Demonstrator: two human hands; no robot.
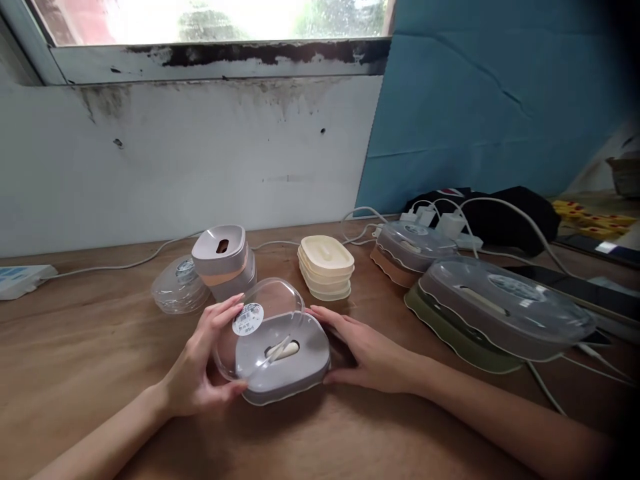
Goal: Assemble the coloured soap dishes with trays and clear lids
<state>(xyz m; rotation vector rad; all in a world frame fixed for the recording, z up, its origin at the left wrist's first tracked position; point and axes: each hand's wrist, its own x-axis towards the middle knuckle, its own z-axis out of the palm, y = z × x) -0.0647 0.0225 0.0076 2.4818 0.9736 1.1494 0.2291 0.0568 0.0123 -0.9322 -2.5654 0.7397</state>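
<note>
One wooden table [125, 427]: is carrying the grey box [310, 343].
Clear lid [267, 303]: is leaning over the box's left part — a loose pinch could be letting its smooth rim slip.
Grey box: is sitting between left hand [203, 363] and right hand [370, 353].
Left hand: is holding the lid, spread wide, left of the box.
Right hand: is gripping the box's right end.

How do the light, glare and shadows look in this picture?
Head view: the window is blown out nearly white; head view: glare streaks on the clear lid; head view: soft shadow on the wooden table below the right hand; head view: dark corners at the picture's right.
</note>
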